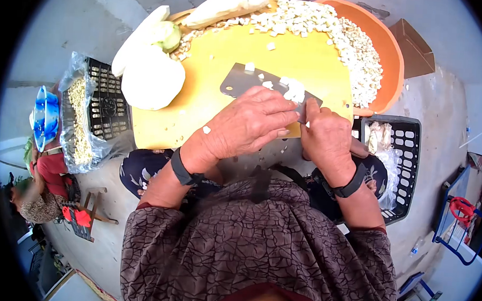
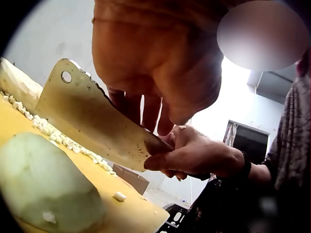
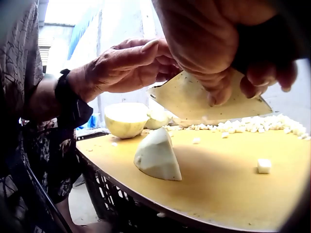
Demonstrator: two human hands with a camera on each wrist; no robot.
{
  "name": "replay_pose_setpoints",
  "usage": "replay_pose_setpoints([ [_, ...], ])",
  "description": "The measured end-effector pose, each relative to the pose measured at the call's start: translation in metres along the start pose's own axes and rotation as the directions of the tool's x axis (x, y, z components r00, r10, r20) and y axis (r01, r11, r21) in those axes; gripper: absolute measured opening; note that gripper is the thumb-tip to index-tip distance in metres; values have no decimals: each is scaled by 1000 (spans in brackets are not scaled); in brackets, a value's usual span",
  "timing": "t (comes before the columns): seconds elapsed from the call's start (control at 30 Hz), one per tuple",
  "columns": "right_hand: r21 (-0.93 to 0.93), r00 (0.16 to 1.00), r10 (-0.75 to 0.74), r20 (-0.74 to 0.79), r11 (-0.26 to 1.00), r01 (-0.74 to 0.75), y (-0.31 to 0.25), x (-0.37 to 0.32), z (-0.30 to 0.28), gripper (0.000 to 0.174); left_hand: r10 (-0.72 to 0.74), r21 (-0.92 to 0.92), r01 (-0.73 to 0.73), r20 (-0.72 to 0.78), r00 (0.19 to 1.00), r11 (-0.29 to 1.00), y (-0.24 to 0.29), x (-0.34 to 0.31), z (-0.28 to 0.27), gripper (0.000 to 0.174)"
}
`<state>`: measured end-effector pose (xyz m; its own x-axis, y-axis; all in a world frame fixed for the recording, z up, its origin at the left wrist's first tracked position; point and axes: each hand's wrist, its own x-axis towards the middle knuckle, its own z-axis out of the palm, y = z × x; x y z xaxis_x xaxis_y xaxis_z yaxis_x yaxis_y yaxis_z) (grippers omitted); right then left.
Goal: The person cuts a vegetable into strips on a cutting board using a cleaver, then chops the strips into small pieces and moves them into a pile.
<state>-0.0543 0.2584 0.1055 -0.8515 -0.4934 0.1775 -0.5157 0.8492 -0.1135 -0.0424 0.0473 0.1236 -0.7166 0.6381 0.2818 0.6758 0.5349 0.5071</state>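
My right hand (image 1: 326, 136) grips the handle of a steel cleaver (image 1: 239, 82) held over a round yellow cutting board (image 1: 213, 56). My left hand (image 1: 248, 123) lies across the blade, fingers stretched toward the handle and touching the metal. White diced bits (image 1: 293, 89) cling to the blade. In the left wrist view the left hand's fingers (image 2: 146, 109) press on the cleaver (image 2: 87, 116), with the right hand (image 2: 194, 153) behind. In the right wrist view a peeled pale chunk (image 3: 158, 155) sits on the board (image 3: 218, 179) below the cleaver (image 3: 194, 99).
A heap of diced pieces (image 1: 360, 64) spills from the board into an orange basin (image 1: 390, 55). Peeled whole vegetables (image 1: 152, 80) lie at the board's left and back. Black crates stand at the left (image 1: 104, 105) and right (image 1: 407, 159). Another person (image 1: 37, 194) sits far left.
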Motion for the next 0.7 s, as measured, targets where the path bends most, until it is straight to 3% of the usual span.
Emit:
replay_pose_setpoints([
  [0.17,-3,999,0,-42,1000,0,8,-1,1,8,23,21,-28,215,976,999,-6,25,-4,51],
  [0.37,32,996,42,-76,999,-39,15,-2,1,7,18,96,-63,413,911,993,-25,53,-6,55],
  [0.47,69,996,62,-68,996,-57,18,-4,-2,7,-46,149,-23,444,895,989,-43,65,-4,60],
  [0.6,76,992,109,-58,992,-105,19,-4,-5,6,-197,263,54,558,806,963,-66,81,-20,64],
  [0.63,94,990,126,-65,988,-120,20,-5,-5,6,-276,357,72,562,780,931,-67,85,-28,63],
  [0.7,128,985,153,-80,982,-143,23,-5,-3,7,-336,550,29,467,818,834,-75,85,-42,58],
])
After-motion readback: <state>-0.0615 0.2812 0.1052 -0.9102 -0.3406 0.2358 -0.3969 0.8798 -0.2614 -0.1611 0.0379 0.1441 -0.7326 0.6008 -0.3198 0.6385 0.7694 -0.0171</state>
